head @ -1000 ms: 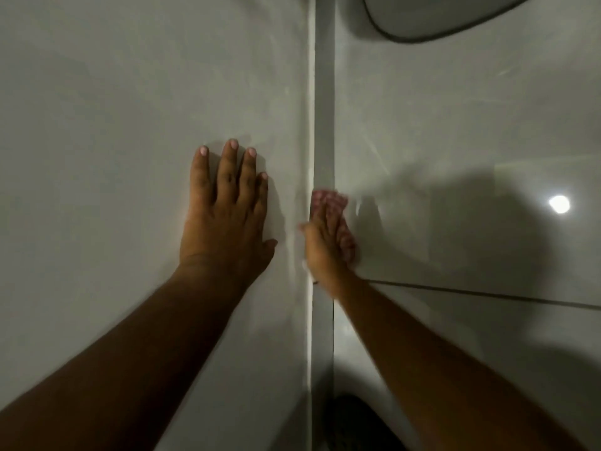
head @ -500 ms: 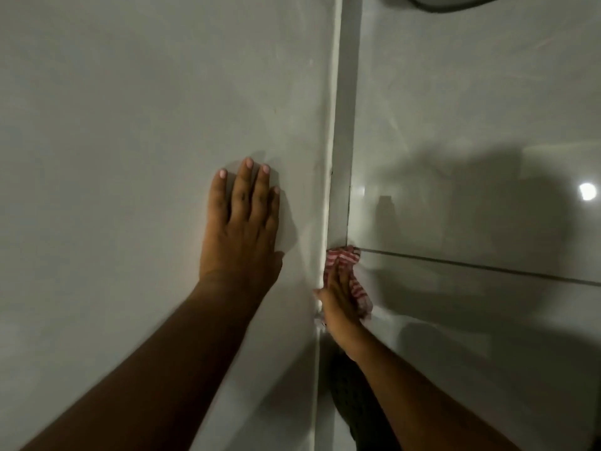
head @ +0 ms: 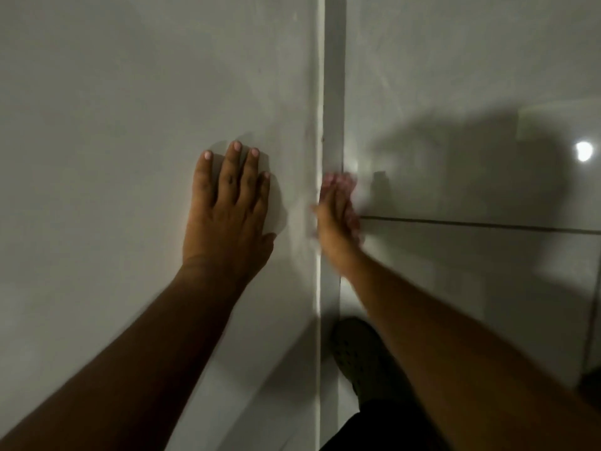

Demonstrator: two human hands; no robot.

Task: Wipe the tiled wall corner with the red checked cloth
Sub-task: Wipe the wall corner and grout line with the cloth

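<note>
Hands were both up against the pale grey tiled wall corner point(head: 331, 92) as we looked down at them in dim light. Our left hand point(head: 227, 216) lay flat on the matte left wall point(head: 130, 109), palm down, fingers straight and close together, holding nothing, its fingertips pointing upward and its thumb tucked toward the corner. Our right hand point(head: 336, 216) was blurred, pressed edge-on into the vertical white corner strip point(head: 318, 304), with its fingers stretched upward. Under those fingers we had the red checked cloth point(head: 344, 187), of which only a smeared pinkish-red fringe showed above and to the right of the fingertips, against the glossy right-hand tile point(head: 455, 92). The hand seemed to pin the cloth flat to the wall rather than close around it, though the blur kept us from telling more exactly. The cloth sat just above the dark horizontal grout line point(head: 471, 224) that ran off to the right, and right beside the corner seam. Shadows of the arm and hand fell across the shiny tile, and a small round bright reflection of a light point(head: 583, 151) glared near the right edge. Low in the view, between our two forearms, a dark perforated shoe point(head: 357, 353) stood on the floor close to the foot of the corner, partly hidden by the right forearm.
</note>
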